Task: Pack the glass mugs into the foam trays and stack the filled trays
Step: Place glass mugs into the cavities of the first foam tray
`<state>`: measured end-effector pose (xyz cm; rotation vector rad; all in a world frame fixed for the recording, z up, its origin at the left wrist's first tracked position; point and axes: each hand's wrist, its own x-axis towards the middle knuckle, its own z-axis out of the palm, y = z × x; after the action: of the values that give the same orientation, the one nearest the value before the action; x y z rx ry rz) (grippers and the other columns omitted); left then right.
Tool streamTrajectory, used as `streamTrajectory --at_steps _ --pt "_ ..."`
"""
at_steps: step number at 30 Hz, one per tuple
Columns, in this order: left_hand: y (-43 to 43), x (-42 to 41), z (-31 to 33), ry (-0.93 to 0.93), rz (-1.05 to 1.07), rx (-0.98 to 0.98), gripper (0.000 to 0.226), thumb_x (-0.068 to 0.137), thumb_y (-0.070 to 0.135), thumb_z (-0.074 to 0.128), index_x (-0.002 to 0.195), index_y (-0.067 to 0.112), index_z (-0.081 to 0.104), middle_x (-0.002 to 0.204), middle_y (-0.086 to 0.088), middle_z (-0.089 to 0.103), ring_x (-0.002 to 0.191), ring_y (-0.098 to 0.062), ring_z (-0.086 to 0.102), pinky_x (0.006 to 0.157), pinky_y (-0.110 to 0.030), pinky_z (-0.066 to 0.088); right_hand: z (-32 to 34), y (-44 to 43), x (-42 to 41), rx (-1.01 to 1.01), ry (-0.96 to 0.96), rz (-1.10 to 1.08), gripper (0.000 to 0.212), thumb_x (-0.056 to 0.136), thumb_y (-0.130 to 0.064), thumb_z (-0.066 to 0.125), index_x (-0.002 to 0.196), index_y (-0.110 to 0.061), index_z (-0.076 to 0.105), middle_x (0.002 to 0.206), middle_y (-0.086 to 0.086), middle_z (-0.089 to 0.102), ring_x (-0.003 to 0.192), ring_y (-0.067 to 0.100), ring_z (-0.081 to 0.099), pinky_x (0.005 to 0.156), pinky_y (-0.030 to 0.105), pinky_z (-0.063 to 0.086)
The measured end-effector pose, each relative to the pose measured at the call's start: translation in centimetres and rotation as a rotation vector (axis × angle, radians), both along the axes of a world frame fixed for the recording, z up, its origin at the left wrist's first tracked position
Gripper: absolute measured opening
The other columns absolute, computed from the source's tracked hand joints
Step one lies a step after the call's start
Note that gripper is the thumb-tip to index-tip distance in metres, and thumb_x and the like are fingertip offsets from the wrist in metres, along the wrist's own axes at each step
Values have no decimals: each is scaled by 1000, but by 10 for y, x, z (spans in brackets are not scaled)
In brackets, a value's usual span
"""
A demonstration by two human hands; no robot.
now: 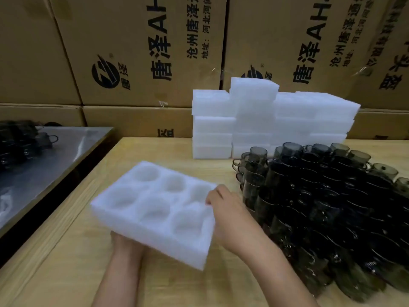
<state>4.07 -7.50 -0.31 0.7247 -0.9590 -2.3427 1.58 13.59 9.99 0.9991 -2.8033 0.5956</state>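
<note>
Your right hand (pixel 225 209) pinches the right edge of the empty tray (pixel 155 209), thumb on top; your left hand (pixel 127 242) props it from beneath, fingers hidden; lay it flat on the desk (pixel 66 251), pockets up, near the mugs (pixel 321 196) on your right.

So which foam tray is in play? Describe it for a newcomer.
Over the wooden table, left of the dark glass mugs and nearer than the stacked trays, is the foam tray. It alone shows six empty round pockets, and both hands hold it: left hand under its near edge, right hand gripping its right side.
</note>
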Motion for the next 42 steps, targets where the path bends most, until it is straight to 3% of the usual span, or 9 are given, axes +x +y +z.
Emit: streamTrajectory --at_steps 5,9,12,18,20,23,27,35,42 --pt "-37 23 16 346 -38 250 71 72 62 60 130 21 54 123 -10 65 119 -33 57 95 -54 41 -30 31 10 100 -32 35 46 76 10 36 115 -15 43 121 -2 35 105 23 41 70 31 32" --pt "-29 25 29 192 -256 -192 47 96 44 44 131 13 55 129 -9 61 109 -23 65 88 -44 54 -42 35 6 153 -124 51 56 79 11 35 129 -14 40 133 1 35 118 25 40 92 37 41" --pt "-29 21 33 -23 -332 -539 28 97 9 41 120 10 58 123 -12 60 87 -9 70 70 -24 58 -42 37 4 112 -246 63 70 83 8 33 146 -21 25 153 -4 22 139 20 23 110 27 22" --pt "-41 12 24 16 -443 -526 64 86 -21 34 132 22 48 127 -5 58 116 -24 55 73 -25 56 -31 38 9 -334 -631 -81 38 91 -11 38 123 -20 57 133 -1 52 111 1 49 82 7 35" --pt "-37 8 21 48 -520 -505 69 76 -17 48 130 25 51 128 -2 58 111 -21 59 75 -28 58 -34 29 9 -152 -566 -101 40 98 -33 34 130 -12 47 145 11 37 141 23 17 103 19 23" --pt "-23 1 18 10 -624 -625 68 61 5 61 125 28 60 123 5 63 102 -15 66 70 -25 55 -48 19 8 262 -318 -98 66 97 -51 24 149 -12 14 158 14 -6 137 30 -33 113 43 -13" --pt "-11 -10 17 39 -536 -635 66 60 -1 66 121 25 61 95 -8 65 80 -20 67 65 -23 55 -48 20 -2 292 -185 -30 63 100 -42 21 149 -5 8 158 9 -1 142 22 -24 113 35 -17" --pt "-2 -20 11 47 -459 -595 60 56 0 57 109 26 68 92 -11 56 69 -20 61 56 -24 53 -8 35 -21 34 283 -194 46 97 -21 40 142 -18 31 151 4 25 139 22 19 107 35 23" --pt "-6 -20 11 54 -479 -542 61 56 1 57 111 27 69 97 -8 59 77 -24 63 59 -28 56 24 49 -50 251 243 -745 42 96 -10 32 134 5 37 149 25 21 142 41 -4 115 47 -2"
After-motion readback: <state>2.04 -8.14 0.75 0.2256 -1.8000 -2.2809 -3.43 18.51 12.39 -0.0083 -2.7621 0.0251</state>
